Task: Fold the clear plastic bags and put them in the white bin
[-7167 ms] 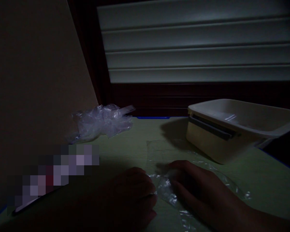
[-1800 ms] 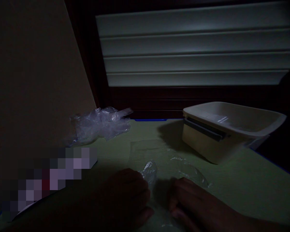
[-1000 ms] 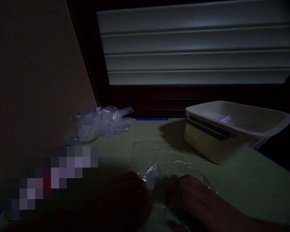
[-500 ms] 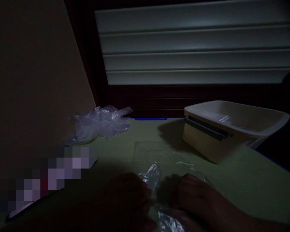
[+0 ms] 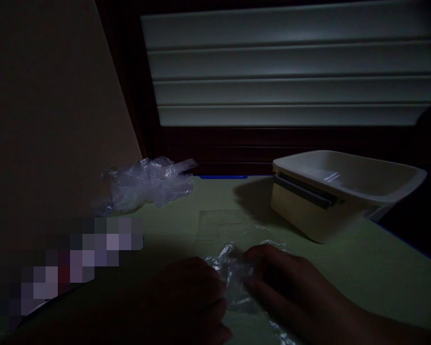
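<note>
A thin clear plastic bag (image 5: 237,282) lies on the pale green table, its crinkled part between my two hands. My left hand (image 5: 197,297) is dark and curled, with its fingertips closed on the bag's left edge. On the other side my right hand (image 5: 290,282) has its thumb and forefinger parted around the crinkled film, the fingertips near or touching it. A flat part of the bag stretches away beyond the hands. Some more shiny film shows under my right hand at the bottom edge.
A heap of crumpled clear plastic (image 5: 147,184) lies at the back left of the green table (image 5: 391,268). A cream bin (image 5: 305,215) stands at the back right. A blurred-out flat item (image 5: 82,263) is at the left.
My right hand has turned and its fingers have parted, moving left towards the crinkled film. The plastic between the hands is more bunched. My left hand has hardly moved.
</note>
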`<action>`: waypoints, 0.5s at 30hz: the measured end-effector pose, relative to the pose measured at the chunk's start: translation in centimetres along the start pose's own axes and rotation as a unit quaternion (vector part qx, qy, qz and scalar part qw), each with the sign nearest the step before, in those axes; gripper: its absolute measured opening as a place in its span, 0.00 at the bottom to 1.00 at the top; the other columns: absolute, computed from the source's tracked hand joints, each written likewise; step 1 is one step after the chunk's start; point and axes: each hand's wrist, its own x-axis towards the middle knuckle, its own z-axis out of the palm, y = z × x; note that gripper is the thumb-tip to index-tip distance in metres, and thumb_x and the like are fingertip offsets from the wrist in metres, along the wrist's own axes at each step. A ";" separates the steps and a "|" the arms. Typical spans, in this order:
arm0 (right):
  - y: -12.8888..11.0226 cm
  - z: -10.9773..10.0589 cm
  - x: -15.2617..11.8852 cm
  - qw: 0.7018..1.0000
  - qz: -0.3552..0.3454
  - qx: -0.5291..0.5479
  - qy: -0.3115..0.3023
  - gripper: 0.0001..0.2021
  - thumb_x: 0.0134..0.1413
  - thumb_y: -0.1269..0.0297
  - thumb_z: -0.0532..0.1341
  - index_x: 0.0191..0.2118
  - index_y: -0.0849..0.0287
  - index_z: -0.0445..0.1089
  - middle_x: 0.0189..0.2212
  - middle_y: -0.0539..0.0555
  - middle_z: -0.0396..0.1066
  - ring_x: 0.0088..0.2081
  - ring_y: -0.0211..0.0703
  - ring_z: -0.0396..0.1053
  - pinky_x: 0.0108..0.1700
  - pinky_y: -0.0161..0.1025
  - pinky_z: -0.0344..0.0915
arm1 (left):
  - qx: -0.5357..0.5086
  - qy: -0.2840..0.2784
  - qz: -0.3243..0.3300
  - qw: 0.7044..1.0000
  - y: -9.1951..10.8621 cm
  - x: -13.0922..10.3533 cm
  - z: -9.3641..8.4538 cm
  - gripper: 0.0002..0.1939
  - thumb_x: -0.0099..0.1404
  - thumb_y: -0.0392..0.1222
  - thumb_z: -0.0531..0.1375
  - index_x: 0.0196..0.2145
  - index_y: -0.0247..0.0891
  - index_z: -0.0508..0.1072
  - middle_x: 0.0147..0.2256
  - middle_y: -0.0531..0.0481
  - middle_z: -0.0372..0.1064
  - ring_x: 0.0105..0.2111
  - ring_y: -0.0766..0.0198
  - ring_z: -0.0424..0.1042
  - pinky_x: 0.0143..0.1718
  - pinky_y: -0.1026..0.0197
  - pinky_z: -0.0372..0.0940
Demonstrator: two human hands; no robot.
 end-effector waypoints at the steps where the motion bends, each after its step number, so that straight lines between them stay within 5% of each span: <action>1: 0.0 0.0 0.0 1.000 0.003 0.001 -0.002 0.08 0.55 0.69 0.54 0.41 0.57 0.64 0.28 0.50 0.70 0.29 0.39 0.67 0.30 0.33 0.62 | -0.001 0.002 0.002 1.000 0.0 0.0 0.1 0.09 0.64 0.43 0.57 0.29 0.36 0.69 0.29 0.55 0.69 0.32 0.66 0.67 0.35 0.62 0.61; 9: 0.0 0.2 0.2 1.000 -0.020 -0.017 -0.009 0.05 0.55 0.70 0.54 0.30 0.59 0.64 0.25 0.50 0.68 0.27 0.37 0.65 0.29 0.32 0.61 | 0.006 0.017 0.016 1.000 -0.1 -0.4 0.3 0.09 0.64 0.44 0.56 0.32 0.35 0.69 0.29 0.55 0.70 0.30 0.67 0.67 0.34 0.62 0.62; 15: -0.2 0.0 0.0 0.987 -0.132 -0.090 0.017 0.07 0.54 0.75 0.53 0.34 0.59 0.66 0.30 0.54 0.69 0.32 0.40 0.66 0.33 0.35 0.63 | -0.006 0.003 0.007 1.000 -0.2 -0.1 -0.1 0.09 0.65 0.43 0.55 0.30 0.35 0.69 0.31 0.55 0.70 0.32 0.67 0.67 0.35 0.63 0.62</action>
